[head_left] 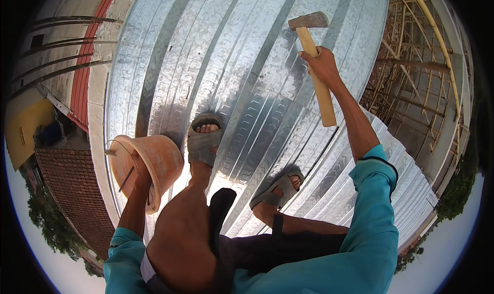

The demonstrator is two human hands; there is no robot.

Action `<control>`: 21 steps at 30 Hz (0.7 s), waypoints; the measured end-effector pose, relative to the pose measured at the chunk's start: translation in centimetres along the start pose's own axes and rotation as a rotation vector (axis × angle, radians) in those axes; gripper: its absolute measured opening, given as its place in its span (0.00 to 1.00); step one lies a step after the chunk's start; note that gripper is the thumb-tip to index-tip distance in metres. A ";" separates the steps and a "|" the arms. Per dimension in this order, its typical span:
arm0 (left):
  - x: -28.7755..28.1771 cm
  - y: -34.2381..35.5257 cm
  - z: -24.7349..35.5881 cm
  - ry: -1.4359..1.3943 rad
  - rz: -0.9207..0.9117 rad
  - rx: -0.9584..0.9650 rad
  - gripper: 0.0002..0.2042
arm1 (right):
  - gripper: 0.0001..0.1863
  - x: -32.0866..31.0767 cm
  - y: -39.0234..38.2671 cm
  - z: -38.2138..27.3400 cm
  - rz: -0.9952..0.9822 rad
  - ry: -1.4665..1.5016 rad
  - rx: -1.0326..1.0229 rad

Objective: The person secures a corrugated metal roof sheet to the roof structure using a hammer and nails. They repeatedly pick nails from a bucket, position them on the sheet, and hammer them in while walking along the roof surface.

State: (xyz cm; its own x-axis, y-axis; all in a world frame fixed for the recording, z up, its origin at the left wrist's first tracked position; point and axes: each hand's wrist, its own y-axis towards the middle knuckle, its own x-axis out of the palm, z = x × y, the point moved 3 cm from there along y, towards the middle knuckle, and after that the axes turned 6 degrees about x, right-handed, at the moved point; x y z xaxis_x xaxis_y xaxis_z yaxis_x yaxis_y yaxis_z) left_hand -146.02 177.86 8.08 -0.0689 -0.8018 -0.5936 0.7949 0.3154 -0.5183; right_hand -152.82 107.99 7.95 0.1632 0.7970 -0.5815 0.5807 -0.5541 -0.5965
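My right hand (321, 66) is closed round the wooden handle of a hammer (320, 101), gripping it near the head. The hammer's rusty metal head (309, 20) points away from me, above the corrugated metal sheets (226, 52). On the left an orange-brown plastic bucket (167, 157) leans over, with its mouth toward the left. My left hand (141, 174) reaches into that mouth, beside a thin dark rod or wire (126, 179). The bucket's rim and shadow hide most of its fingers, and what the bucket contains does not show.
My sandalled feet (205, 139) stand on the ridged sheets, next to the bucket. A concrete ledge (100, 114) borders the roof on the left, with a red strip (85, 83) and dark bars (67, 67) beyond. To the right, bamboo scaffolding (411, 62) drops below the roof's edge.
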 end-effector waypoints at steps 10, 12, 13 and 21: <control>0.0 -12.7 20.0 0.014 0.188 0.880 0.09 | 0.21 2.0 -0.9 2.0 0.279 -0.546 -0.176; 7.2 -11.7 24.8 -0.130 -0.011 0.958 0.08 | 0.21 2.8 -1.9 1.3 0.486 -0.650 -0.507; 11.4 -10.6 26.6 0.040 -0.071 1.164 0.09 | 0.21 3.6 -2.7 0.8 0.583 -0.696 -0.674; 39.5 -6.1 29.3 0.294 -0.226 1.629 0.06 | 0.15 13.5 -6.0 -2.8 0.092 -0.694 -0.603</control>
State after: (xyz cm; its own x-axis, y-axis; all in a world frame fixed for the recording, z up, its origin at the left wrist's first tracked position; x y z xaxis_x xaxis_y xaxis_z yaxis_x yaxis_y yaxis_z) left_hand -135.97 129.41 5.82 -0.2151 -0.5787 -0.7867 0.4942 -0.7593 0.4234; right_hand -151.85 122.76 5.26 -0.1722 0.3256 -0.9297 0.9380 -0.2342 -0.2557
